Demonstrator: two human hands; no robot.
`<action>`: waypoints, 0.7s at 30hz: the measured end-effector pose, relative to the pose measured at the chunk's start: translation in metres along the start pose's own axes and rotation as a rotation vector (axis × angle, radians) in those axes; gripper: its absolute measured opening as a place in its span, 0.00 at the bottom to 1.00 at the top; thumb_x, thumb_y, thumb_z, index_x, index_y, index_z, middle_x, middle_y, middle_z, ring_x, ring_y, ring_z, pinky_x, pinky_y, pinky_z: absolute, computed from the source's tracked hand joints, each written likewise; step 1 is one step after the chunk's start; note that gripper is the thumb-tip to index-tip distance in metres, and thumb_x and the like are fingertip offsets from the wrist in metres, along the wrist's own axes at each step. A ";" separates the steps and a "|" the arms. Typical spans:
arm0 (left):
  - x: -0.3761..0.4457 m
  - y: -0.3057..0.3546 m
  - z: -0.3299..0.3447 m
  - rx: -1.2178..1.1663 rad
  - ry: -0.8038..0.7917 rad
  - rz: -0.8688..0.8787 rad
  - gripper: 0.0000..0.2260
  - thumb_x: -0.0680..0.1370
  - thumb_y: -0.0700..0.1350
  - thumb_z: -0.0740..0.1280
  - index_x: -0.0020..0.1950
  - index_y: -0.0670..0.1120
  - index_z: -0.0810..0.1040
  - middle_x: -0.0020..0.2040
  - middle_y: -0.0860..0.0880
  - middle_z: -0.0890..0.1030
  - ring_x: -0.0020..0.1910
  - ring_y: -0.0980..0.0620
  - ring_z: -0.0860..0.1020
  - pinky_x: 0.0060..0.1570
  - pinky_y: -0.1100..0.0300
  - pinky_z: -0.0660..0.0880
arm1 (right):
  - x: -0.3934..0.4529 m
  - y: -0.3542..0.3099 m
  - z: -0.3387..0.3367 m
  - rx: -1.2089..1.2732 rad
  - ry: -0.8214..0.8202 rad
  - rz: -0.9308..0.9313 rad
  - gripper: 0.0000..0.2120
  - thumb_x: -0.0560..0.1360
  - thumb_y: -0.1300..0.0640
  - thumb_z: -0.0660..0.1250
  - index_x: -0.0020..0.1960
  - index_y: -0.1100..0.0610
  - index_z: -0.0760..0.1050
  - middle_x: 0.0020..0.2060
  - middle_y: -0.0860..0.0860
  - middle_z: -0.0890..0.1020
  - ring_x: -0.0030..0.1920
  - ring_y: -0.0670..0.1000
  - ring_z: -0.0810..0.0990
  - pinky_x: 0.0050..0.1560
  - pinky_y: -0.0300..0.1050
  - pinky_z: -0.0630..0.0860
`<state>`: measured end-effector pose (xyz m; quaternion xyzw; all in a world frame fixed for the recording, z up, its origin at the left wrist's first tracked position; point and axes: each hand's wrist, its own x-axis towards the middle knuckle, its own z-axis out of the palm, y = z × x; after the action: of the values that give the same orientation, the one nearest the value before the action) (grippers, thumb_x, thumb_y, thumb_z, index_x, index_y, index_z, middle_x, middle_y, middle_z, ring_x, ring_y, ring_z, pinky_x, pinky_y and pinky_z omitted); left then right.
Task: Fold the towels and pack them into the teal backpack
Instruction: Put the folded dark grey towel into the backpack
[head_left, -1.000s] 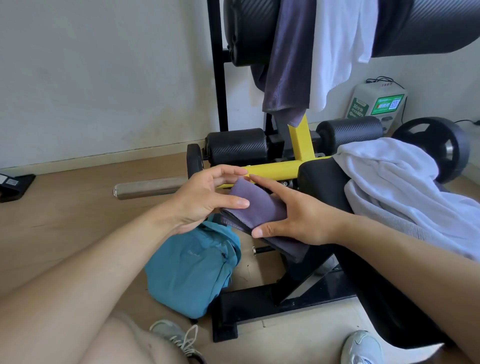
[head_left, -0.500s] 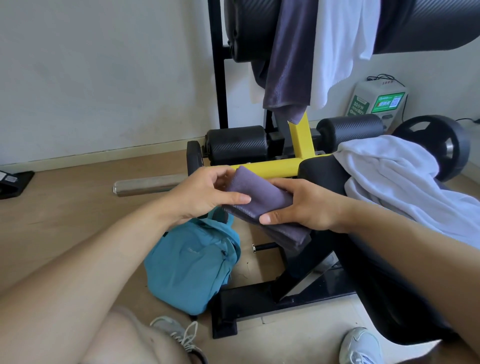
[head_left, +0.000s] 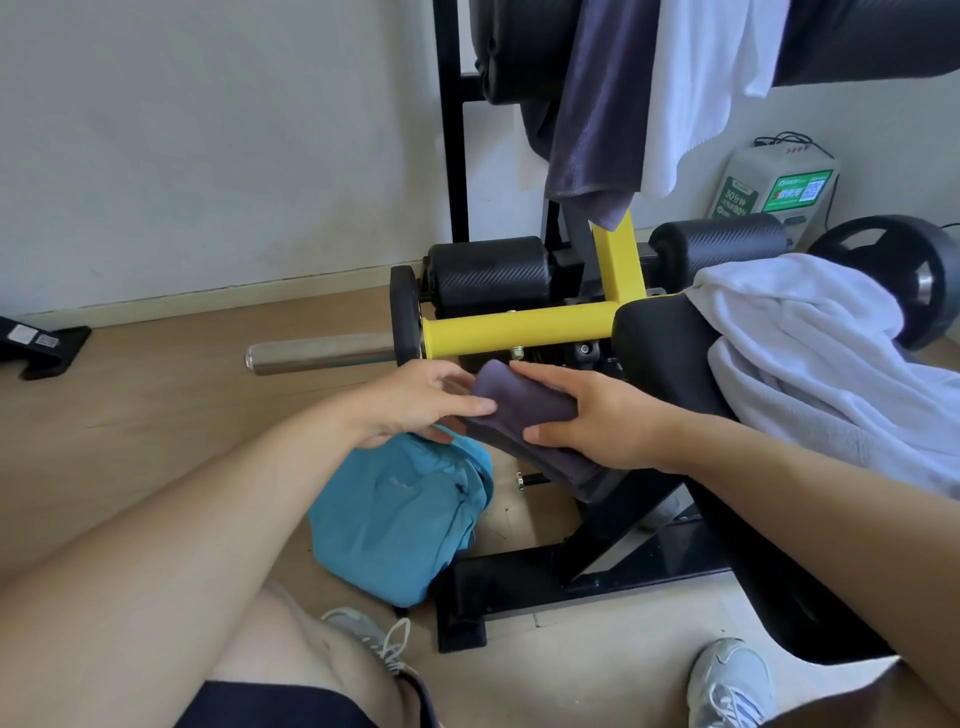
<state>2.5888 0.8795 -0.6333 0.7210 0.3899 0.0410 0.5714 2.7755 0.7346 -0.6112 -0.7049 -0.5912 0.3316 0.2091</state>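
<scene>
1. The folded purple towel (head_left: 524, 415) is held above the open top of the teal backpack (head_left: 400, 514), which lies on the floor.
2. The right hand (head_left: 597, 415) grips the towel, thumb and fingers curled round it.
3. The left hand (head_left: 415, 402) pinches its near end.
4. A white towel (head_left: 810, 364) lies heaped on the black bench pad (head_left: 660, 343).

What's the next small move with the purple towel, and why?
Probably lower the purple towel toward the backpack. It looks already folded into a compact bundle, held by both the left hand and the right hand just above the backpack's top edge; whether that top is open cannot be told.
</scene>
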 end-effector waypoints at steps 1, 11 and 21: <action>0.001 -0.005 -0.002 0.053 -0.002 -0.037 0.19 0.75 0.50 0.76 0.64 0.48 0.78 0.57 0.46 0.85 0.54 0.48 0.84 0.55 0.51 0.82 | 0.001 0.001 0.005 -0.043 0.000 0.027 0.36 0.78 0.48 0.71 0.79 0.38 0.58 0.70 0.44 0.74 0.63 0.46 0.76 0.62 0.40 0.73; 0.019 -0.052 -0.034 0.240 0.099 -0.289 0.19 0.81 0.47 0.69 0.72 0.50 0.73 0.72 0.49 0.73 0.71 0.48 0.71 0.69 0.49 0.71 | 0.059 0.005 0.072 -0.711 -0.366 0.166 0.31 0.80 0.49 0.65 0.79 0.41 0.58 0.68 0.50 0.75 0.63 0.56 0.77 0.56 0.49 0.76; 0.042 -0.075 -0.048 0.259 0.083 -0.272 0.23 0.82 0.45 0.68 0.77 0.50 0.68 0.76 0.49 0.70 0.74 0.48 0.69 0.75 0.52 0.63 | 0.145 0.076 0.181 0.259 -0.156 0.621 0.34 0.72 0.54 0.77 0.73 0.60 0.67 0.65 0.56 0.78 0.61 0.57 0.80 0.61 0.50 0.77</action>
<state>2.5549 0.9468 -0.6972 0.7269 0.5088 -0.0577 0.4575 2.7107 0.8423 -0.8204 -0.7913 -0.3157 0.5046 0.1400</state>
